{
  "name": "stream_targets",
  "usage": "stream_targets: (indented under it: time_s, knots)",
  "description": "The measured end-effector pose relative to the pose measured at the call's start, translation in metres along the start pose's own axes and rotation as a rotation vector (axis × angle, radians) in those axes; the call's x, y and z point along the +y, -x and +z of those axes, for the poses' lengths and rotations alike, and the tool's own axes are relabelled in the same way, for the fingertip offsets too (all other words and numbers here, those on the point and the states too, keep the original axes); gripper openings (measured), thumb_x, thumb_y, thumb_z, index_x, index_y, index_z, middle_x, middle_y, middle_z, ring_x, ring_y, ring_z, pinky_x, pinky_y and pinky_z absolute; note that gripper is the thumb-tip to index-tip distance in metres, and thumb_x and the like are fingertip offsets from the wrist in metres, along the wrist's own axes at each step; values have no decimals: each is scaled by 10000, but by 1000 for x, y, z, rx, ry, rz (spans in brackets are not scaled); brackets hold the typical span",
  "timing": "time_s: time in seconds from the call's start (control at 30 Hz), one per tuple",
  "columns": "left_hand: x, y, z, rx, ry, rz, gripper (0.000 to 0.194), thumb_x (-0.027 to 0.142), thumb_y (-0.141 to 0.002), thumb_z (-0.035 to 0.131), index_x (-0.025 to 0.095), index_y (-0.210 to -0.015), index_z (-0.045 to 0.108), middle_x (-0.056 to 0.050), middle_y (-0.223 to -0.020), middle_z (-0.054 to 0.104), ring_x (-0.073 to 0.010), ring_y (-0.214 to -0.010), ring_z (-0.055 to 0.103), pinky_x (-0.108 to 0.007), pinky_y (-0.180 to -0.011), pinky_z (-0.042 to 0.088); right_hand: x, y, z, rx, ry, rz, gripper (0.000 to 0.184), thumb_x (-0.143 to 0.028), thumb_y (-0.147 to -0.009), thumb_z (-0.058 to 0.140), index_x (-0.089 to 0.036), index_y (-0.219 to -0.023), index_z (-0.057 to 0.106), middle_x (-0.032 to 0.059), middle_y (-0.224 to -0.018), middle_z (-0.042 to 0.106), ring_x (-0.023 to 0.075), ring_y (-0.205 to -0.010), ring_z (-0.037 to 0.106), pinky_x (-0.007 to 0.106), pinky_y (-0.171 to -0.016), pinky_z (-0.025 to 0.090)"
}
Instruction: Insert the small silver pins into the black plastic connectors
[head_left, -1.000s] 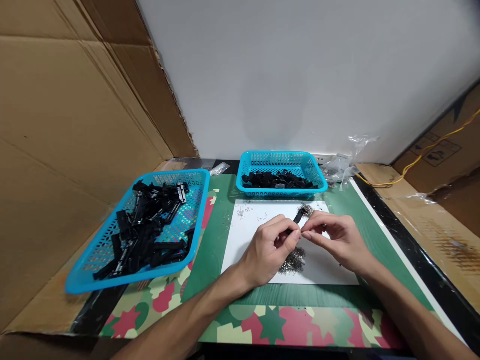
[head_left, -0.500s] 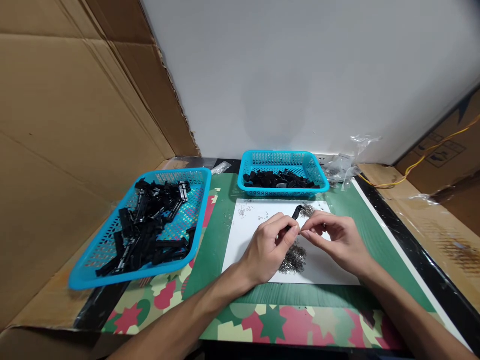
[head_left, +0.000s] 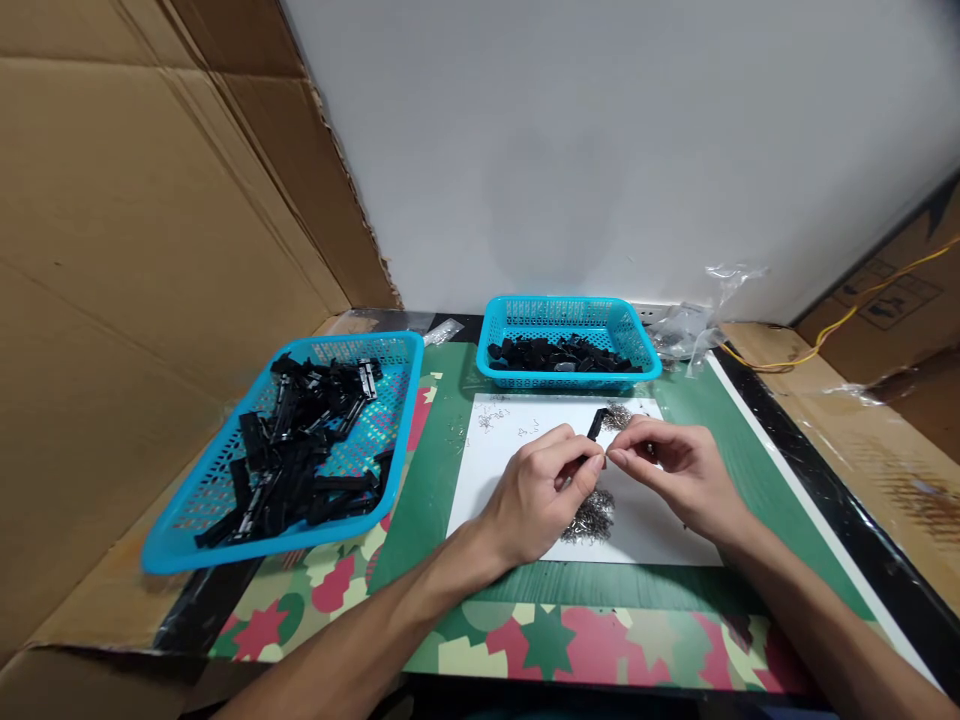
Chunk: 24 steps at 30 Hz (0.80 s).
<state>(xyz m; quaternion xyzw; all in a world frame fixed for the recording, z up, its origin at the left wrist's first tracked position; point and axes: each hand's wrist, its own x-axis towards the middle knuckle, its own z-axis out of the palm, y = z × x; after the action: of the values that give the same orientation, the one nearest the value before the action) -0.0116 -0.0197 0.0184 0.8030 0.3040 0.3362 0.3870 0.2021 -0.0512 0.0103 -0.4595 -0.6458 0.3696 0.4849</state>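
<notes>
My left hand (head_left: 551,487) is closed around a slim black plastic part (head_left: 598,424), whose far end sticks up past the fingers. Thumb and forefinger of my right hand (head_left: 675,468) are pinched together, almost touching the left fingertips; whatever they hold is too small to make out. Beneath the hands lies a white sheet (head_left: 495,490). On it, a pile of small metal springs or clips (head_left: 591,517) sits just below my left hand, and a second little metal pile (head_left: 618,416) lies behind the black part.
A large blue basket (head_left: 409,420) with black parts stands at the left. Behind the sheet, a smaller blue basket (head_left: 570,382) holds small black pieces. Clear plastic bags (head_left: 682,330) lie at the back right. Cardboard (head_left: 150,200) walls the left side; a yellow cable (head_left: 817,352) runs at right.
Both hands stay close together over the sheet, with only a slight shift of the fingertips. The black part remains in my left hand.
</notes>
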Motion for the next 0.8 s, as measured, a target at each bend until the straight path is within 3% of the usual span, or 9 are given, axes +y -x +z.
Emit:
stream_targets:
  time_s: [0.2,0.3,0.4,0.63,0.8]
  knots:
    - [1,-1,0,53,-32,48,236,265,-1106,479,202,-1177,696,-49,-1029,648,-180,-951,628,-308,-844,470,-5,3,-1,144,162,-236,50,-174,-933,748,-218,-909,756,17,-785,668,147,-696,562,295,-607,437]
    - [-3,-1,1,126,-17,75,216,225,-1103,472,211,-1248,631,-59,-1095,675,-193,-1010,651,-324,-880,490,-9,4,1,248,348,-429,155,-69,-891,748,-207,-959,746,26,-818,682,147,-707,593,298,-624,471]
    - [-8,0,3,169,-12,74,192,225,-1098,487,223,-1265,582,-51,-1077,681,-187,-963,666,-333,-872,504,-10,5,6,268,483,-599,226,-5,-859,739,-191,-986,736,39,-823,689,156,-708,625,307,-643,516]
    - [-9,-2,5,128,5,178,204,141,-1069,521,221,-1227,622,-60,-1145,703,-188,-1067,681,-310,-885,540,-11,3,10,333,504,-603,194,-8,-871,727,-174,-972,734,54,-808,697,158,-691,648,292,-608,534]
    - [-14,0,8,169,59,193,227,75,-1013,579,230,-1176,612,-13,-1051,705,-136,-908,721,-250,-804,579,-12,2,5,275,525,-610,169,-41,-898,713,-183,-986,735,57,-831,713,155,-680,662,283,-592,543]
